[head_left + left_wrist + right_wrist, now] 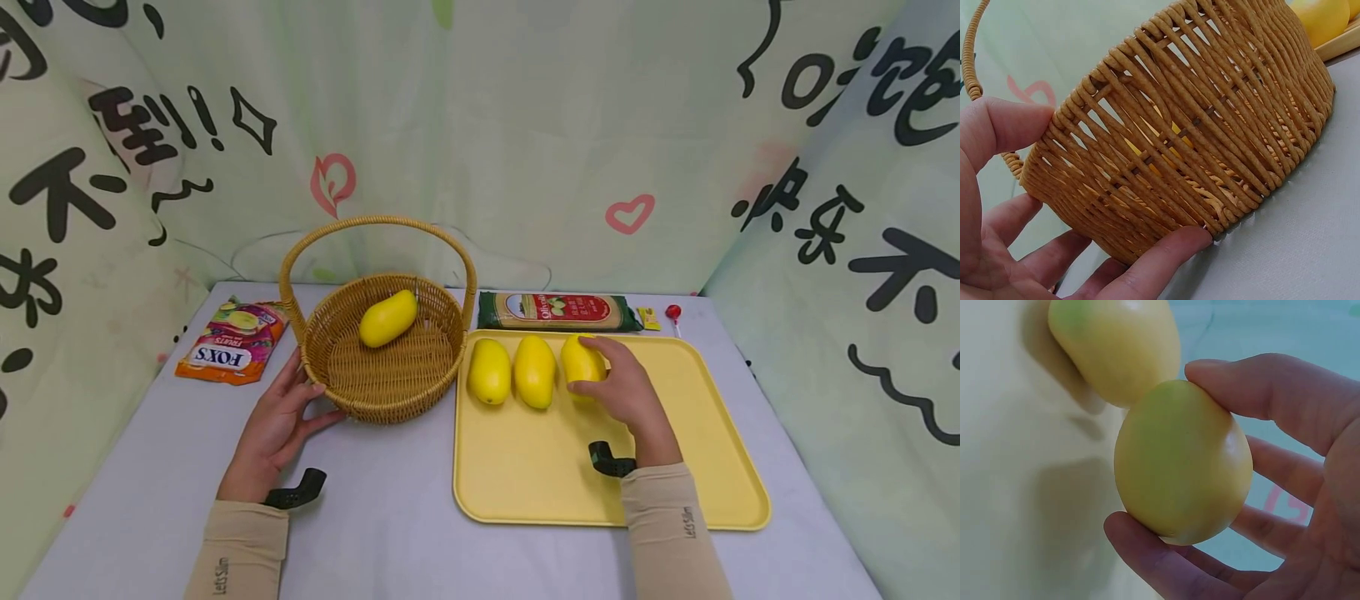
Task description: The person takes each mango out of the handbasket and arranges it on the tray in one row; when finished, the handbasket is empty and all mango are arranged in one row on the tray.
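Observation:
My right hand [618, 387] holds a yellow mango [582, 360] between thumb and fingers over the yellow tray [600, 467]. The right wrist view shows this mango [1182, 465] end-on, with a faint green tinge. Left of it, two more mangoes [535, 372] lie side by side on the tray. My left hand [273, 429] grips the near left side of a brown wicker basket [390, 408], its digits spread from the rim to the base in the left wrist view. Inside the basket sits another mango [388, 319], toward the back.
An orange and purple FOX'S candy bag [232, 343] lies left of the basket. Behind the tray are a long green and brown packet [558, 312] with a red label, a small yellow sachet [648, 318] and a red lollipop [673, 312]. The basket's tall handle [375, 221] arches upward.

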